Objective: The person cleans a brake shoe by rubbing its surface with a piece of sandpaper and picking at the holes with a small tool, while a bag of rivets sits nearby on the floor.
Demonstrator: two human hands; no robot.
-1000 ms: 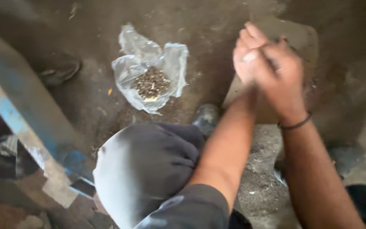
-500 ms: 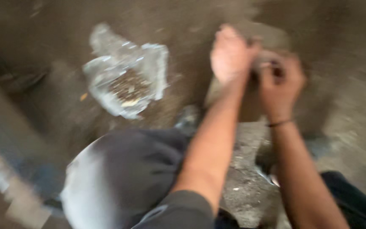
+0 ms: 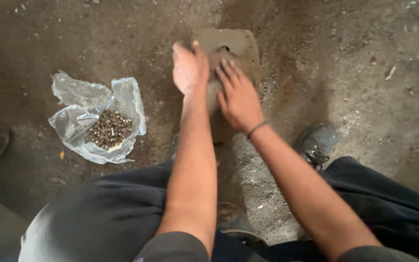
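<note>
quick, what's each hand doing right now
left hand: open, palm on the dusty flat plate, holding nothing
right hand: open, fingers spread on it, holding nothing

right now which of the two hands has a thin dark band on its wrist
The right hand, lying palm down on the dusty brown flat plate, has the thin dark band on its wrist. The left hand beside it has a bare wrist.

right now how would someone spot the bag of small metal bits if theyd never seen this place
Start at the person's left hand on the flat brown plate on the dirty floor. Look left of that arm to the clear plastic bag, lying open. It alone is shiny and crumpled, holding a heap of small dark metal pieces.
</note>
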